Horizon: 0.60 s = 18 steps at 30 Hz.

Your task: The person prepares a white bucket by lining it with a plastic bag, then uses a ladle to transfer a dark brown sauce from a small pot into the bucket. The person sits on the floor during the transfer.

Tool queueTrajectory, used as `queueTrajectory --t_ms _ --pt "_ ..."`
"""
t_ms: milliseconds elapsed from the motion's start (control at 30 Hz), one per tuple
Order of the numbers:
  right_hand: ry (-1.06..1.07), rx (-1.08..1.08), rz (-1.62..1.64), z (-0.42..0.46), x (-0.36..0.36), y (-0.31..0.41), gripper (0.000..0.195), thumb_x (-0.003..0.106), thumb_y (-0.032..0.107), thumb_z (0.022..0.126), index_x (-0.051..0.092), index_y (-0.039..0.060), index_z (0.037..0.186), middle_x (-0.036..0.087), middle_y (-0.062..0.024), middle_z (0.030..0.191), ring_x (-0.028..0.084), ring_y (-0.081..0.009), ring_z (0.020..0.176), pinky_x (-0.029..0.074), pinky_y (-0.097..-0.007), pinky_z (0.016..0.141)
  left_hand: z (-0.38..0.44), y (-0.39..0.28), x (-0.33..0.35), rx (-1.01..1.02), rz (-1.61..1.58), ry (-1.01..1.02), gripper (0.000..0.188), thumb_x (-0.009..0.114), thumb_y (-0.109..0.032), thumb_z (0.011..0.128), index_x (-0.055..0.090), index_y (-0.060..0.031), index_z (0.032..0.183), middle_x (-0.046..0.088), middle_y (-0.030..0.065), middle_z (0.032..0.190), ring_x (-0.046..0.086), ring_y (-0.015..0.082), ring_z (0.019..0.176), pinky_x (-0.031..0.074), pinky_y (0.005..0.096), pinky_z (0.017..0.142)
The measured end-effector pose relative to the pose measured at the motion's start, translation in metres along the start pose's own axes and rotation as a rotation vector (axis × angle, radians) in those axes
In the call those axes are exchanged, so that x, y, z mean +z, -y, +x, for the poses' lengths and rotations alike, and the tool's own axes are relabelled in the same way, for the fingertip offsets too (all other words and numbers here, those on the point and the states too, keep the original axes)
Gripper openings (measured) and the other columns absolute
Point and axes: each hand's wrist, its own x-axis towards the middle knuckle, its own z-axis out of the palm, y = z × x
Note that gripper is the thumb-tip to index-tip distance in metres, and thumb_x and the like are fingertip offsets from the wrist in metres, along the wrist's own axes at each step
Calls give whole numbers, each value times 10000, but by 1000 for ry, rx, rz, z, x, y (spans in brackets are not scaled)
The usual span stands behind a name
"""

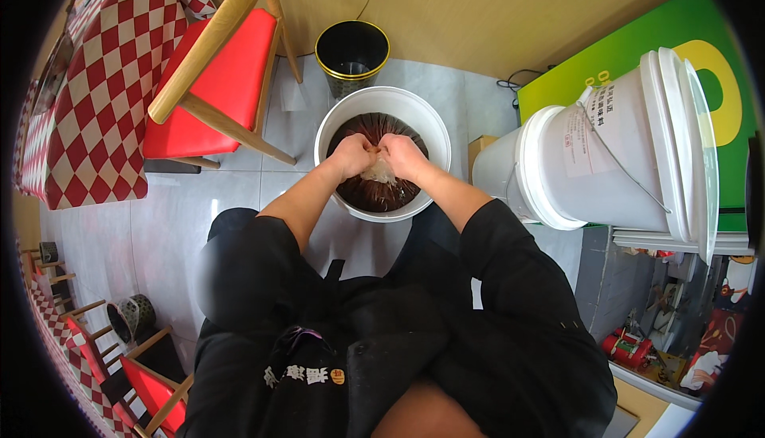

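A round white plastic bucket (442,139) stands on the floor between my legs. Inside it lies a clear plastic bag (382,196) filled with something dark reddish-brown, its film gathered in folds towards the middle. My left hand (354,154) pinches the bunched neck of the bag from the left. From the right, my right hand (401,152) grips the same neck, its fingertips close to those of the left. A crumpled, whitish end of the bag (380,170) shows just below the fingers.
Behind the bucket stands a black bin with a yellow rim (352,73). A red-seated wooden chair (221,91) and a checkered tablecloth (107,97) are at left. Stacked white buckets (609,151) lean at right beside a green panel (603,44).
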Motion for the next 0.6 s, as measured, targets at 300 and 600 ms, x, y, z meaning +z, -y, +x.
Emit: queueTrajectory --t_ms 300,600 --pt "-167 278 183 9 26 -21 184 689 137 887 708 -26 968 712 -198 843 718 -331 803 574 -453 732 5 -11 3 81 75 -85 233 752 -221 788 643 -24 846 703 186 883 669 305 820 534 408 765" --pt "-188 762 910 7 22 -1 166 682 134 919 695 -31 929 682 -138 792 684 -265 602 561 -420 424 -2 -16 7 262 116 -86 135 694 -111 755 593 -24 771 656 152 758 651 272 728 527 398 671"
